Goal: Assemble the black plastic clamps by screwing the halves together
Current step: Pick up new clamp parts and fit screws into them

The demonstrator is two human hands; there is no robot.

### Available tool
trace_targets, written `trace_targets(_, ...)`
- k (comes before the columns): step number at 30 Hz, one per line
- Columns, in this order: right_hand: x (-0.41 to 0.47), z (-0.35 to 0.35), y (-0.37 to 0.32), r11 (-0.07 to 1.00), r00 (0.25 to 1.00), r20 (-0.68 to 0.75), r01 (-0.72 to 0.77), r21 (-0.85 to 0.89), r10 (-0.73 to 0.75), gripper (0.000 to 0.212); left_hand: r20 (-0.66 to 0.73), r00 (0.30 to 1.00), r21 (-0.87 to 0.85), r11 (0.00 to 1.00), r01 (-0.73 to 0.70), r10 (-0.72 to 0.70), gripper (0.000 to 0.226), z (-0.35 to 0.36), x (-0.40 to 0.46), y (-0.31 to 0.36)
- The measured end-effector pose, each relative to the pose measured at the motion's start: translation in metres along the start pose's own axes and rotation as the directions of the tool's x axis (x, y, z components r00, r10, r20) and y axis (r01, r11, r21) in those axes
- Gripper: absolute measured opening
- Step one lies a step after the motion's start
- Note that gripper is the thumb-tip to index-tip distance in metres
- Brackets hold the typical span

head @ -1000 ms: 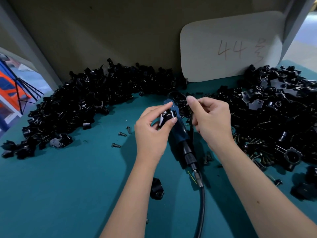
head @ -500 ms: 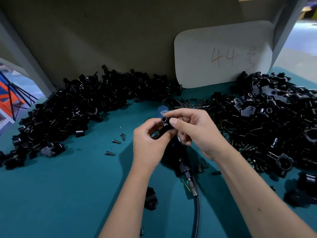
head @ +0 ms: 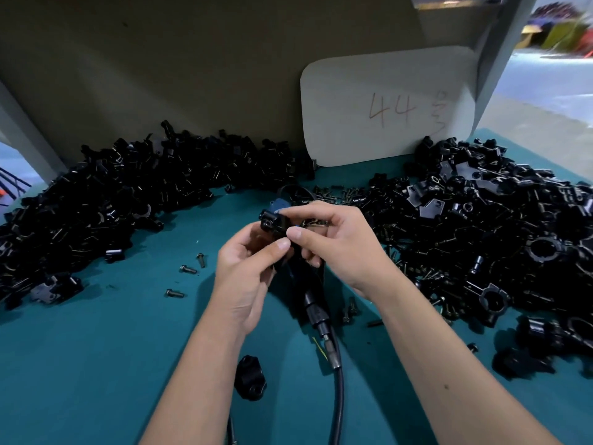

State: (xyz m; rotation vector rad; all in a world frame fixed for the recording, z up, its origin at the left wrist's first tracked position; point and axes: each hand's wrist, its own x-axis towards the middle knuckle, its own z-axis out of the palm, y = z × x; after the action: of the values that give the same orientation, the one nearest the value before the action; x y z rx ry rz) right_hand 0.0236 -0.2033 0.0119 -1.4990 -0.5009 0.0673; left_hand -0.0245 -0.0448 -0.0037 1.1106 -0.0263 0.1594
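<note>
While the left hand (head: 247, 268) curls up from below, thumb tip pressed against a black clamp (head: 272, 223), the right hand (head: 333, 242) comes in from the other side, and its thumb and forefinger pinch the same piece. So both hands are grasping that one clamp, held up above the middle of the teal bench (head: 96, 364), with two round screw bosses facing the camera. Whether a screw is already seated in it, I cannot tell.

Right underneath the hands lies a blue-bodied power screwdriver (head: 316, 303), mostly hidden, its black hose (head: 337, 399) running down towards the near edge. Just left of that hose, a single black clamp part (head: 250, 377) sits alone on the bench.

Out to the left, three loose screws (head: 187, 269) lie apart from each other on the teal surface. Beyond them, a long heap of black clamp halves (head: 128, 194) banks up against the back panel (head: 192, 75). Over on the right there is a second, broader heap of black parts (head: 487, 226), with small screws (head: 337, 191) scattered along its inner edge, near the hands.

Propped against the back panel stands a white card (head: 388, 104) with "44" handwritten on it.
</note>
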Motion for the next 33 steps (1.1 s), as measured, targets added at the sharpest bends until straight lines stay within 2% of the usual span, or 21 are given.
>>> trace_targets(3,0.000,-0.003,0.002,0.998,0.999,-0.031,-0.026,-0.051,0.025,0.022,0.004,1.000,0.000,1.000,0.024,-0.024,0.020,-0.001,0.000,0.001)
trace_targets(7,-0.002,-0.002,0.002,0.998,1.000,0.011,-0.028,-0.051,0.028,0.023,-0.054,0.999,0.064,0.998,0.005,-0.001,0.019,0.001,-0.001,0.002)
trace_targets(11,0.000,0.001,0.006,0.975,0.996,-0.058,0.049,-0.218,-0.063,0.022,-0.062,0.997,0.121,0.992,-0.033,0.041,0.017,0.001,-0.001,0.004)
trace_targets(18,0.001,0.001,0.011,0.997,0.992,-0.116,0.045,-0.068,-0.053,0.020,-0.088,0.996,0.053,0.998,-0.014,0.019,0.021,0.001,-0.001,0.007)
trace_targets(23,0.002,-0.004,0.011,1.000,1.000,-0.021,-0.018,-0.022,0.017,0.021,-0.103,0.995,0.040,0.999,-0.011,0.015,0.022,-0.001,-0.001,0.008)
trace_targets(30,0.000,-0.004,0.010,0.999,0.999,0.032,-0.030,0.017,0.030,0.035,-0.152,0.988,0.022,1.000,0.018,-0.014,0.022,0.001,0.000,0.008)
trace_targets(33,0.000,-0.005,0.006,0.999,0.999,0.026,-0.028,0.015,0.028,0.036,-0.131,0.991,-0.018,0.999,0.033,-0.035,0.025,0.001,0.000,0.010)
